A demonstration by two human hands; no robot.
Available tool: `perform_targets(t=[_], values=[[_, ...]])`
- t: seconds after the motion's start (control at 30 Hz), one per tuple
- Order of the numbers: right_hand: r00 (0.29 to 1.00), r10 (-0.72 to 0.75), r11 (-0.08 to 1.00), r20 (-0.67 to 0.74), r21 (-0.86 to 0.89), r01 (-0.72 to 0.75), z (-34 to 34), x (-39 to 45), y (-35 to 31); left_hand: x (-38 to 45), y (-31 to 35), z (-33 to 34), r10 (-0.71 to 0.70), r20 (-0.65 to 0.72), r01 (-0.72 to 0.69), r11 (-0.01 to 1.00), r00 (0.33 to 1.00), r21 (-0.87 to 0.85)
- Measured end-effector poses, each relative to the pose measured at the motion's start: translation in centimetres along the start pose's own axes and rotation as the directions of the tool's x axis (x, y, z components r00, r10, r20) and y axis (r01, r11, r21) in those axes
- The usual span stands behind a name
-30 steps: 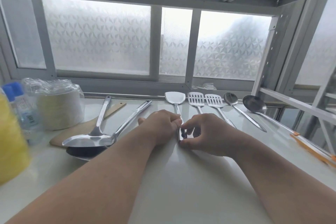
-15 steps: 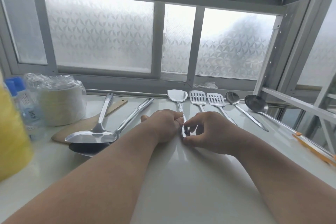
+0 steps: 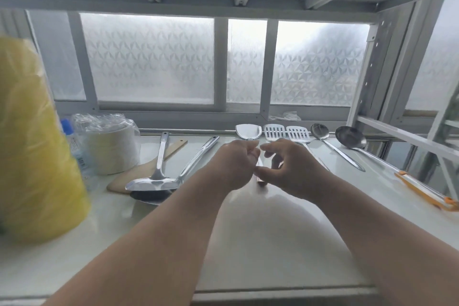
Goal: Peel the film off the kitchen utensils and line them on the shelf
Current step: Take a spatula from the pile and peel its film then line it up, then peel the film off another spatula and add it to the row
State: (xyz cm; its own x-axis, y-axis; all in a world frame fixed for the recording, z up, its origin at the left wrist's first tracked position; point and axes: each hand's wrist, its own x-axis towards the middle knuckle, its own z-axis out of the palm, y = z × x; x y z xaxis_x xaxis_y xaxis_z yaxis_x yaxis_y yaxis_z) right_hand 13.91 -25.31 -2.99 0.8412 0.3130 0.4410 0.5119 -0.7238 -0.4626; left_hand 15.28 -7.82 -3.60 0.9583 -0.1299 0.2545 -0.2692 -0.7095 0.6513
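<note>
Hands are meeting over the middle of the white glossy shelf (image 3: 260, 243), right where the task's utensil is lying. Your left hand (image 3: 233, 165) is curling into a fist at the handle of the solid steel turner (image 3: 248, 131); whether its fingers are actually pinching the handle or the film, you cannot tell from this blurred view. Your right hand (image 3: 290, 169) is sitting at three o'clock of the left one, fingers loosely bent and spread, thumb tip reaching toward the handle's near end, gripping nothing that shows plainly.

The turner's blade is pointing to twelve o'clock, toward the frosted patterned window (image 3: 149, 62), with its handle running back under your knuckles. At three o'clock of that blade, four more pieces are lying in a row: two slotted steel spatulas (image 3: 274, 132) (image 3: 298, 133), a small round steel spoon (image 3: 320, 130) and a deep steel ladle (image 3: 350, 137).

At nine o'clock of your hands, two long steel serving spoons (image 3: 151, 182) are resting with bowls overlapping, partly over a pale wooden spatula (image 3: 139, 172). Further toward nine o'clock are standing a plastic-wrapped stack of pale bowls (image 3: 111, 149) and a bulky yellow plastic bag (image 3: 32, 146). An orange-edged flat strip (image 3: 424, 191) is lying at the shelf's three o'clock edge.
</note>
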Motion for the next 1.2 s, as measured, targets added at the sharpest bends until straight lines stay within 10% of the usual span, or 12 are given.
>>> perform_targets(t=[0.13,0.33,0.43,0.9,1.2], values=[[1.0,0.004,0.999,0.018,0.046,-0.005,0.6,-1.0,-4.3,-4.4,0.8,-5.2,0.063,-0.061,-0.051,0.983,0.996,0.177],[0.963,0.099,0.992,0.252,0.056,-0.116,5.7,-2.3,-11.2,-11.0,-4.0,-13.0,-0.302,0.101,0.186,0.783,0.948,0.594],[0.947,0.074,0.993,0.312,0.06,-0.098,8.3,-2.2,-14.2,-13.6,-6.8,-14.1,-0.302,0.205,0.174,0.861,0.931,0.477],[0.94,0.047,0.959,0.338,0.248,-0.137,11.7,0.9,-13.1,-14.2,-10.3,-13.0,-0.068,-0.066,0.092,0.866,0.995,0.492],[0.941,0.01,0.952,0.339,0.284,-0.112,9.8,0.2,-13.0,-14.1,-9.6,-13.1,0.217,-0.311,-0.098,0.929,0.925,0.356]])
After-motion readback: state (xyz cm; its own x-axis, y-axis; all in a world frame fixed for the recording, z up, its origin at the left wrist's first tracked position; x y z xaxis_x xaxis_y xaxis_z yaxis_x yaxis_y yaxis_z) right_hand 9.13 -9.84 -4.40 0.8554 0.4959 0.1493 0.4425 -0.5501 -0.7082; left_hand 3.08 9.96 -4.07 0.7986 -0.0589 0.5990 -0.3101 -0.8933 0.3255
